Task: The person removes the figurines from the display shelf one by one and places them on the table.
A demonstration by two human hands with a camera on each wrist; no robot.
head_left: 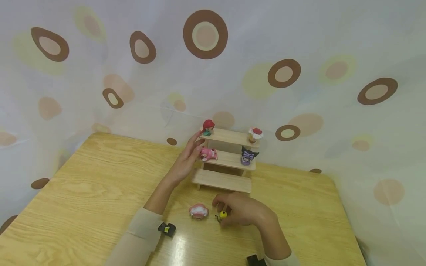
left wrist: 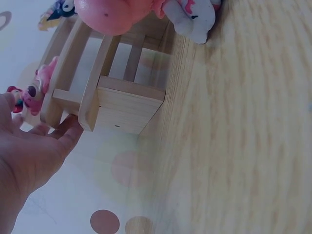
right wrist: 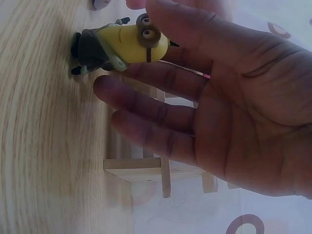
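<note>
A three-step wooden display shelf (head_left: 221, 180) stands by the wall. My left hand (head_left: 186, 159) is at its left end, fingers fairly straight against the edges in the left wrist view; the thumb is beside a pink bear figurine (head_left: 209, 154) on the middle step. Whether it touches the bear, I cannot tell. On the table before the shelf, a yellow minion figurine (right wrist: 114, 41) stands upright. Around it is my right hand (right wrist: 234, 92), thumb on one side and loosely bent fingers on the other, without a visible pinch. A pink-and-white figurine (head_left: 198, 211) sits left of the minion.
On the top step are a red-haired mermaid figurine (head_left: 208, 127) at left and a red-and-white topped figurine (head_left: 254, 135) at right. A purple figurine with black ears (head_left: 247, 157) occupies the middle step's right end. A spotted curtain (head_left: 213, 85) hangs behind the wooden table (head_left: 100, 184).
</note>
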